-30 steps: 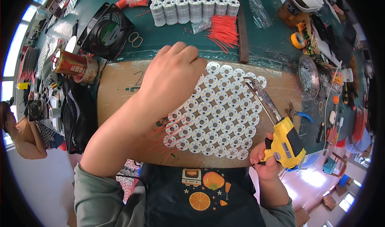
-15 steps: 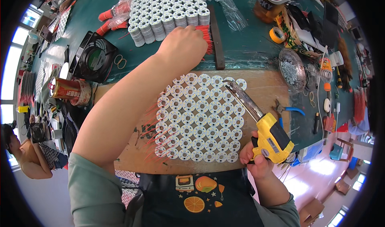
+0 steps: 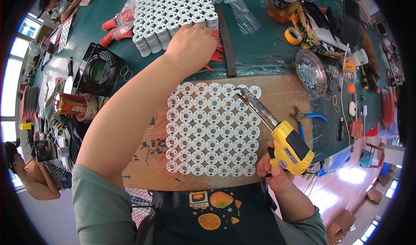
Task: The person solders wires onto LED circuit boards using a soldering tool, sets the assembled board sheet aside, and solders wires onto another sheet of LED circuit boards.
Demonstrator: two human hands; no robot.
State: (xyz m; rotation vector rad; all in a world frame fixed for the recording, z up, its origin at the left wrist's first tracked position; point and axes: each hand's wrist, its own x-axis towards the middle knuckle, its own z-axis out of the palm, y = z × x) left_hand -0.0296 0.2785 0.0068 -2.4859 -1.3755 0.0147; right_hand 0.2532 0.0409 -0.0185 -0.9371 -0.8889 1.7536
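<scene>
The yellow-and-black plastic soldering gun with a long metal barrel [image 3: 289, 149] slants over the right part of a grid of flat white ring-shaped circuit boards [image 3: 212, 130], its long axis running from the handle at lower right to the bent tip at upper left. The tip appears above the grid's top rows, though whether it touches a board is hard to judge from overhead. The handle sits within the curled fingers of the right hand [image 3: 275, 173], thumb on the near side; the palm side is hidden. The left hand [image 3: 190, 48] reaches far forward over a pile of thin red wires [image 3: 218, 50], whose ends show beside and below it; its fingertips are out of sight, so I cannot tell whether they pinch any. Beyond stand tall stacks of white rings [image 3: 171, 11], cut off by the upper edge, and right of the wires lies a dark straight bar [image 3: 226, 46]. Under the grid is a brown flat work board [image 3: 284, 95], partly covered by the left forearm.
</scene>
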